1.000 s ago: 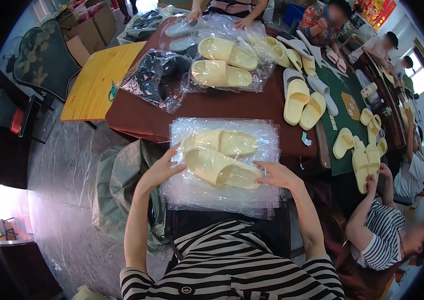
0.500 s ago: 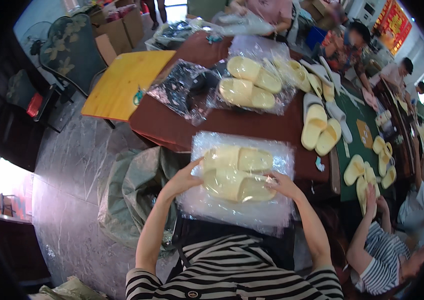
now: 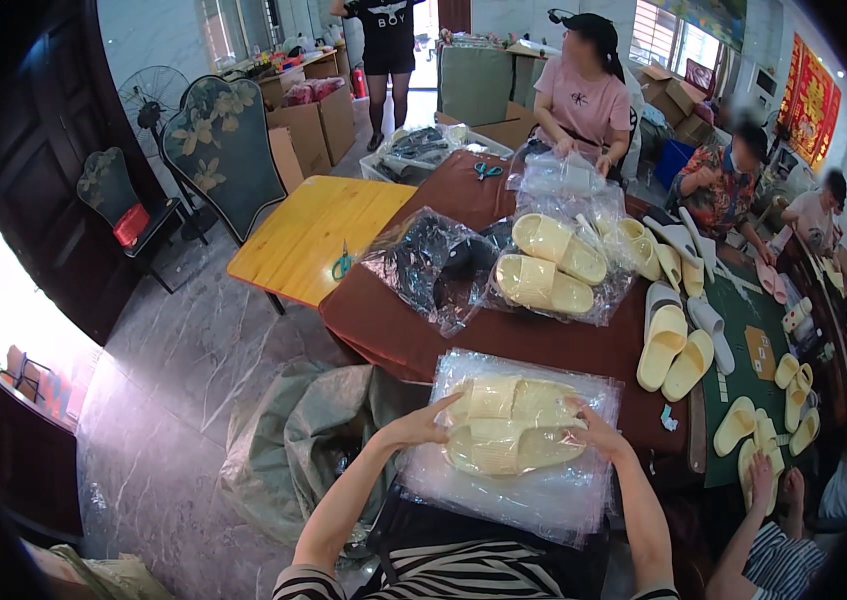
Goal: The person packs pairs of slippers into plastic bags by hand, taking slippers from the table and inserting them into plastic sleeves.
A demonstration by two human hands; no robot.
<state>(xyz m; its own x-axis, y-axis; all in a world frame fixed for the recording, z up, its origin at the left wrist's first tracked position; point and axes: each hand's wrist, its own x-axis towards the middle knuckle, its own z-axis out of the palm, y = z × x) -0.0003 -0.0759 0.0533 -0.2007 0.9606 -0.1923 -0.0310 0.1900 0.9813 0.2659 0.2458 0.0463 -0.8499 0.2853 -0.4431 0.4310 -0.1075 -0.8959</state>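
Note:
A pair of pale yellow slippers (image 3: 492, 455) lies side by side in a clear plastic bag, on top of a stack of clear plastic bags (image 3: 569, 515) at the near table edge. My left hand (image 3: 418, 426) grips the bagged pair at its left, front end, the thumb apart from the fingers. At the heel end my right hand (image 3: 596, 430) pinches the right side. Both hands press on the bag's film; parts of the fingertips are hard to make out through its shine.
Beyond lie more bagged yellow slippers (image 3: 544, 285) and a black bagged bundle (image 3: 431, 268) on the brown-covered table (image 3: 389, 330). Loose slippers (image 3: 664, 345) stand at right, beside a co-worker's hands (image 3: 762, 480). A yellow table (image 3: 309, 235) holds scissors (image 3: 343, 262). A greenish sack (image 3: 294, 450) sits left.
My view has tilted up, showing more of the room and the people at the back. The table and my hands appear lower and further right. Both hands stay on the bagged slippers.

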